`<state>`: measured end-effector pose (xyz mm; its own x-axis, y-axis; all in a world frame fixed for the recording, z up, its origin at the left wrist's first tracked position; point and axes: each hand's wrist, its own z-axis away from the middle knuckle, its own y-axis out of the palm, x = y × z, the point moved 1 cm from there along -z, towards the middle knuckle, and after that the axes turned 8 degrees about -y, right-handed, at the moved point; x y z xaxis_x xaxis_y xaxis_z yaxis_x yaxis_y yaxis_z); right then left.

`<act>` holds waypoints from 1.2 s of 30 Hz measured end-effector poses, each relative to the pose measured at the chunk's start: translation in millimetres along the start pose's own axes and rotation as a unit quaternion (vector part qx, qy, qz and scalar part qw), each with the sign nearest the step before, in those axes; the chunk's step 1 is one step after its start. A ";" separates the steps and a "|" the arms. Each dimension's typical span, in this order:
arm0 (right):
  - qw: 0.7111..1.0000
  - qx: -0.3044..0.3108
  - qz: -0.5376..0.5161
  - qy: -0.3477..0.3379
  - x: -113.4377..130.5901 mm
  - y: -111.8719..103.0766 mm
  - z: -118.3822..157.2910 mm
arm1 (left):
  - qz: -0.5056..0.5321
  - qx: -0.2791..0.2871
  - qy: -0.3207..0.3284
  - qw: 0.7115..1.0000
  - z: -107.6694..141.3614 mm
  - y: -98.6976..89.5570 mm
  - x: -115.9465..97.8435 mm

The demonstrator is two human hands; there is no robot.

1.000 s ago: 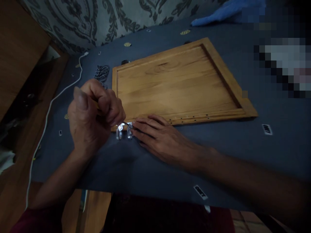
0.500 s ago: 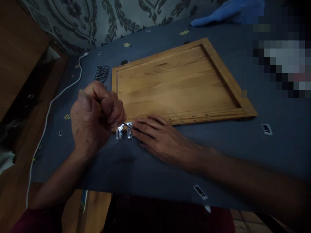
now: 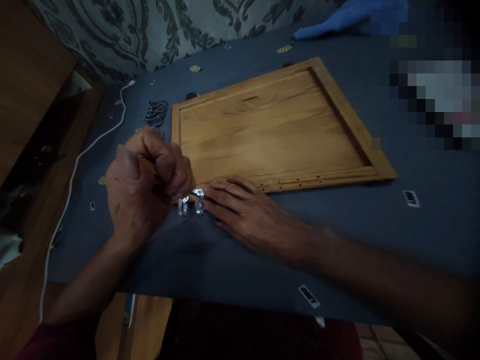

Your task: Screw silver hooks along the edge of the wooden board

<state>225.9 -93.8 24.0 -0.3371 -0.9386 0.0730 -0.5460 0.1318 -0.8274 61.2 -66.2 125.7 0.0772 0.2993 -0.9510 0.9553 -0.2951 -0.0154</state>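
Observation:
My left hand [image 3: 150, 175] is closed around a screwdriver [image 3: 148, 164], whose yellow handle shows between thumb and fingers. Its thin shaft slants right and down to a silver double hook [image 3: 198, 205] at the near left edge of a framed wooden board [image 3: 262, 132]. Two curved prongs of the hook hang past the board's edge. Fingers stretched out, my right hand [image 3: 251, 215] lies flat along that same edge, its fingertips at the hook's right side. Several small dark holes run along the near frame strip, right of this hand.
Several dark metal hooks [image 3: 155, 114] lie on the blue-grey cloth [image 3: 255, 280] beyond my left hand. A white cable [image 3: 78, 157] runs down the left side. Blue fabric [image 3: 337, 20] lies at the back, near a patterned wall covering [image 3: 202, 25].
My left hand has turned slightly, and more of the screwdriver's yellow handle shows now. My right hand stays in place on the board's edge.

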 end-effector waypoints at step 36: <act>0.999 0.009 -0.031 0.003 -0.7 -1.1 -1.6 | -0.368 0.137 0.080 0.916 2.5 -35.8 -10.5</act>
<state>225.6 -92.8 25.7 -0.3079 -0.9428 0.1276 -0.5515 0.0675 -0.8314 25.4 -61.1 135.4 -0.4982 0.6312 -0.5945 0.6592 -0.1696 -0.7326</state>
